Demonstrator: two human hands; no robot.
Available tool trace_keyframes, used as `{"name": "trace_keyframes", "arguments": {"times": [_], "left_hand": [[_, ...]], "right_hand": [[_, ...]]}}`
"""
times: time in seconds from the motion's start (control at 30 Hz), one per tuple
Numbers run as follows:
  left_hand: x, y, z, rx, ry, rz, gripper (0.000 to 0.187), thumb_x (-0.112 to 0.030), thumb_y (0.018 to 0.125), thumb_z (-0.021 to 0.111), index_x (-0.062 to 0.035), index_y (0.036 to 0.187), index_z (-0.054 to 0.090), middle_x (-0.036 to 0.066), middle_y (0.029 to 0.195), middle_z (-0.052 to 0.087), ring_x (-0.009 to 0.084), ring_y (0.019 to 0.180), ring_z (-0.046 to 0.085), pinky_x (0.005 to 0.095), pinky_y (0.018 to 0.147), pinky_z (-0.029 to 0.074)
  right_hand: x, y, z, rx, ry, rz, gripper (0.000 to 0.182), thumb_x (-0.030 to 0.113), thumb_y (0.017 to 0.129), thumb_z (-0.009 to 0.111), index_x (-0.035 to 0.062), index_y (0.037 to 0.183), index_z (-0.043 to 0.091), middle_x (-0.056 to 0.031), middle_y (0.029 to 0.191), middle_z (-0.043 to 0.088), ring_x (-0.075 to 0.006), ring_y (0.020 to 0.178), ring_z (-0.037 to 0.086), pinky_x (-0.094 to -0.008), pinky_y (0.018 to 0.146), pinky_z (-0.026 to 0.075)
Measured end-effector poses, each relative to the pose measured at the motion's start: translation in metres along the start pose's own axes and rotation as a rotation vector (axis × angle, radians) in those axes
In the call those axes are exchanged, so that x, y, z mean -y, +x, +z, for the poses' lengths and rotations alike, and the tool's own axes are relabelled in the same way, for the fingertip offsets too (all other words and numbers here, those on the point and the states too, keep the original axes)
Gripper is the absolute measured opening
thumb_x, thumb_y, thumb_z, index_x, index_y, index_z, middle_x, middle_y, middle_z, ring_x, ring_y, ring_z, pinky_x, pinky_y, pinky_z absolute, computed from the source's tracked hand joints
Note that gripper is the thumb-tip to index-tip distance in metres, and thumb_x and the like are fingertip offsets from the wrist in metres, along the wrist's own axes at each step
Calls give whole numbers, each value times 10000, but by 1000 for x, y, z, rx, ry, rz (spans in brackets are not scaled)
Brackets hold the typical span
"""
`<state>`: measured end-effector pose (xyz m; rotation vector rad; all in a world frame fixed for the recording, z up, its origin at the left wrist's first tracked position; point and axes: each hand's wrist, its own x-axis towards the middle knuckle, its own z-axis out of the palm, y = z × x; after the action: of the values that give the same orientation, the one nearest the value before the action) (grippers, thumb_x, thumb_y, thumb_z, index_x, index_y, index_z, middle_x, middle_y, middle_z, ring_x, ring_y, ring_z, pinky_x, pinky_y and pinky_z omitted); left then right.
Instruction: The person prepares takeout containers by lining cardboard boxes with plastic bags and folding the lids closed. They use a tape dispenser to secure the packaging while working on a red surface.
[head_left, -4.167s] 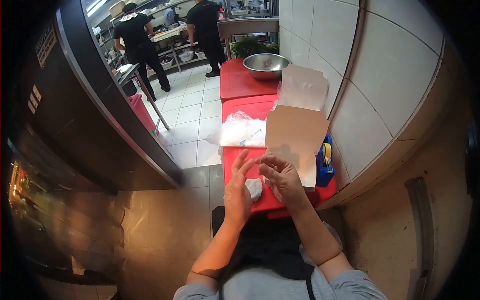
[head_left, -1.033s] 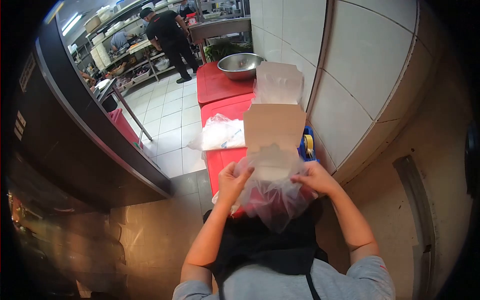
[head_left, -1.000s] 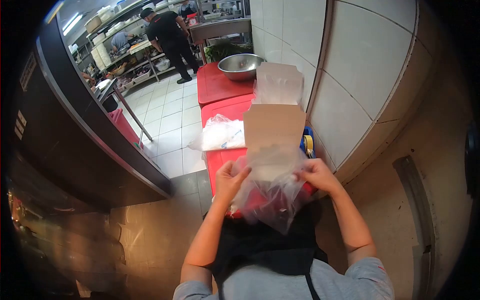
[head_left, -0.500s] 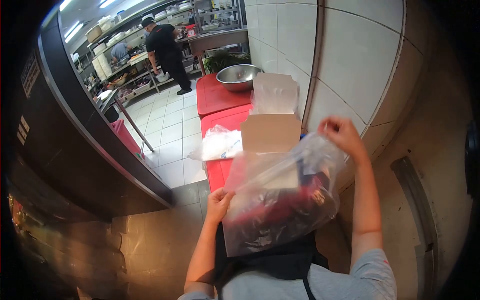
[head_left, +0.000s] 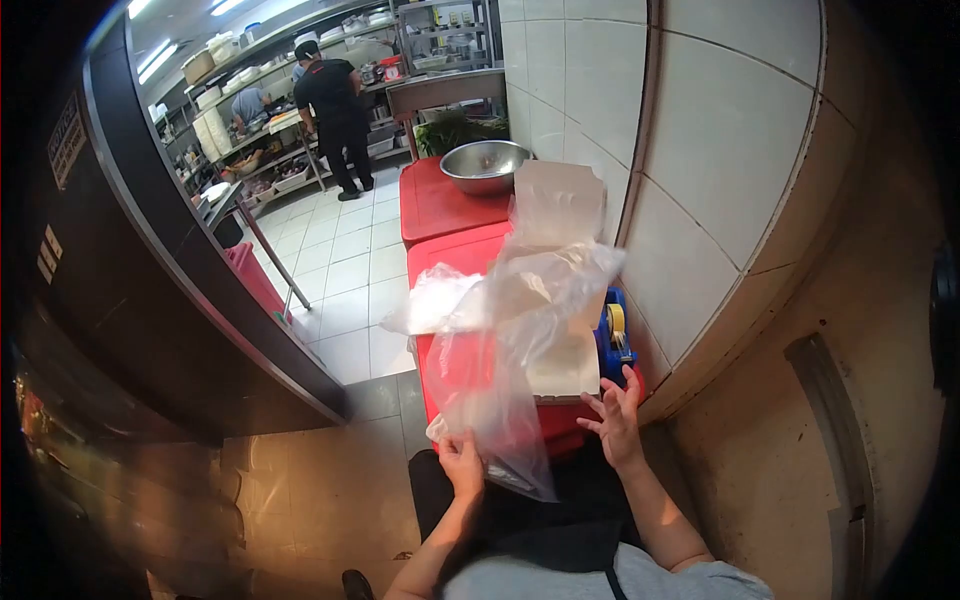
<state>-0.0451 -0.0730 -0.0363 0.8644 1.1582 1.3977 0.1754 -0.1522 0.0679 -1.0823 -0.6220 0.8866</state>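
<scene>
My left hand (head_left: 462,463) pinches the lower left edge of a clear plastic bag (head_left: 470,385). The bag stretches up and to the right, loose and crumpled at its far end, and partly covers an open cardboard box (head_left: 560,370). Beside the box's near right corner, my right hand (head_left: 617,418) is raised with its fingers spread, holding nothing. A blue tape dispenser (head_left: 622,345) with a yellow roll stands just beyond those fingers. More white plastic bags (head_left: 440,295) lie left of the box.
Red lids (head_left: 455,245) support these things. Farther back sits a steel bowl (head_left: 485,165), near an upright cardboard flap (head_left: 560,195). A tiled wall (head_left: 740,130) closes off the right. Beyond the doorway, a person in black (head_left: 330,105) stands by shelves.
My right hand has let go of the bag and dropped lower, its fingers spreading. The bag has collapsed leftward over the box, uncovering the tape dispenser. My left hand keeps its hold, slightly lower.
</scene>
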Motion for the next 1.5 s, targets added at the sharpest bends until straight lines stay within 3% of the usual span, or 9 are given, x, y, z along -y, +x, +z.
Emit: {"name": "trace_keyframes", "arguments": {"times": [0.17,0.37,0.5,0.67,0.77,1.03,1.13,1.37,1.5], "left_hand": [[-9,-7,31,36,-173,79,76,-98,888,591,-35,911,556,2,785,581,40,564,469,196,479,368],[-30,13,37,363,-125,172,227,-50,883,536,-59,1108,567,40,1077,583,158,975,544,329,850,432],[-52,36,27,565,-694,-335,256,-85,895,548,-90,1150,541,73,1168,573,185,1082,543,320,902,455],[-46,36,13,417,13,-264,188,-240,867,643,-60,903,607,-19,600,576,75,450,483,244,465,417],[-19,45,-9,455,419,-296,190,-216,827,682,-59,854,578,27,790,612,107,615,552,255,556,444],[-126,65,45,583,662,869,349,-138,708,735,-98,1029,604,157,1326,392,306,1253,360,447,1006,327],[-94,108,76,680,762,784,387,-156,703,747,-114,1064,614,175,1340,390,335,1270,349,438,1030,322],[-54,145,88,865,544,170,378,-201,713,763,-114,1059,638,120,1129,539,219,1009,540,329,821,489],[-36,156,88,850,893,602,373,-226,780,720,1,1040,580,77,940,564,135,747,548,266,650,470]], "right_hand": [[20,16,38,186,-322,-330,1013,355,760,726,182,1458,13,-220,1352,333,-308,1133,508,-364,786,503],[7,74,37,312,-464,-459,835,-77,805,530,202,1464,100,-140,1250,459,-85,681,571,-218,575,485],[22,98,-12,303,-365,-223,540,-82,818,485,134,1313,464,-62,1113,561,-53,615,519,-194,537,463],[16,94,-44,203,-462,-10,330,-89,809,506,6,1104,619,4,975,634,-60,535,503,-210,514,429],[-9,96,-60,248,-521,46,340,-75,798,523,-4,1118,611,-21,953,640,-67,536,515,-212,518,431],[-9,93,-62,335,-618,121,345,-36,750,499,-3,1071,622,-18,912,612,-71,605,553,-221,566,448],[-6,94,-64,355,-669,109,326,-28,754,501,-11,1053,629,-28,1013,616,-72,667,547,-222,603,447],[-10,97,-76,315,-655,107,259,-2,760,556,-9,1006,640,-27,770,634,-82,686,593,-224,649,471],[-28,104,-76,326,-555,145,251,-10,754,549,-11,992,628,-38,755,633,-98,685,608,-232,630,474]]}}
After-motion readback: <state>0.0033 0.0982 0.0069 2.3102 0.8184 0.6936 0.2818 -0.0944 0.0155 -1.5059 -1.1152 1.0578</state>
